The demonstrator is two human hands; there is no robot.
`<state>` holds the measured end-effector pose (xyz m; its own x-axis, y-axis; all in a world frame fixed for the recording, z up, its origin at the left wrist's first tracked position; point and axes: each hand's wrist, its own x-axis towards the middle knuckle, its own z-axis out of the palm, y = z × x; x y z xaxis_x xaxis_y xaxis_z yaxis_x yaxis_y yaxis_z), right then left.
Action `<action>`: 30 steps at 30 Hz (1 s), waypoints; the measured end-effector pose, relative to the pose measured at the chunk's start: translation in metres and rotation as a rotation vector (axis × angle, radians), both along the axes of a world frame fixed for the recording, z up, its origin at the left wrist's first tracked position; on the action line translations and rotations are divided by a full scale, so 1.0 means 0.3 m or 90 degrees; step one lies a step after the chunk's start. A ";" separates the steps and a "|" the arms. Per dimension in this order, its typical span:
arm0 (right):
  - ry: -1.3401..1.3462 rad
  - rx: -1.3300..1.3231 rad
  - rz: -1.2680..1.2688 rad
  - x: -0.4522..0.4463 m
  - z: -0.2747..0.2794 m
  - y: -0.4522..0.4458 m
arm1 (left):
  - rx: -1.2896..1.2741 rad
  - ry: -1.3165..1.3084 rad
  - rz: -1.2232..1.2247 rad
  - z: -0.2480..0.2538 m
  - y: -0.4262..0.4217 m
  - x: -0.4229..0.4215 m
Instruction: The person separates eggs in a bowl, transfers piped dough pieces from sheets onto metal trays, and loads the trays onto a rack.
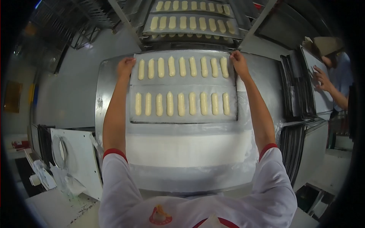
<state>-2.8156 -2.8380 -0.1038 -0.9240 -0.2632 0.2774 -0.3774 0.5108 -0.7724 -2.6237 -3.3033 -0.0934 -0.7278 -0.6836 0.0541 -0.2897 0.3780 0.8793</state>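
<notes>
A flat baking tray (182, 86) lined with paper lies on the metal table (190, 178). It carries two rows of pale piped dough strips (170, 103). My left hand (126, 67) is closed on the tray's far left corner, fingers bent over the edge. At the far right corner my right hand (238, 64) pinches the tray's edge. Below the tray a white sheet or strip (190, 149) stretches across the tabletop.
Beyond the table a rack (254, 23) holds more trays of dough strips (192, 23). Stacked dark trays (291, 91) stand at the right, where a co-worker's hand (322, 78) touches a pale sheet (315, 68). A white panel (78, 157) leans at the left.
</notes>
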 end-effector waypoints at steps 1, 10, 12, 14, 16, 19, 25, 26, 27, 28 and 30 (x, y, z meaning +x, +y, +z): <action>-0.097 -0.084 -0.010 0.011 0.010 0.008 | -0.050 0.005 0.005 0.004 0.002 -0.006; -0.319 -0.206 -0.027 -0.041 -0.074 0.058 | -0.063 -0.121 0.055 0.002 -0.017 -0.040; -0.357 -0.222 -0.034 -0.020 -0.034 0.050 | -0.072 -0.099 0.048 0.012 -0.018 -0.033; -0.343 -0.265 -0.038 0.035 0.017 0.050 | -0.085 -0.084 0.042 0.019 -0.034 0.000; -0.333 -0.310 -0.051 0.092 0.052 0.065 | 0.104 0.070 -0.066 0.017 -0.056 0.049; -0.258 -0.342 0.012 0.181 0.076 0.127 | 0.119 0.074 -0.046 0.108 -0.007 0.165; -0.188 -0.297 0.027 0.502 0.220 0.280 | 0.078 0.055 -0.117 0.336 0.127 0.521; -0.175 -0.301 0.012 0.564 0.259 0.299 | 0.084 0.051 -0.116 0.328 0.136 0.585; -0.163 -0.304 -0.005 0.637 0.284 0.324 | 0.082 0.050 -0.121 0.320 0.139 0.660; -0.164 -0.301 -0.006 0.706 0.297 0.351 | 0.076 0.055 -0.127 0.320 0.147 0.727; -0.178 -0.306 -0.052 0.833 0.318 0.402 | 0.102 -0.004 -0.121 0.325 0.191 0.870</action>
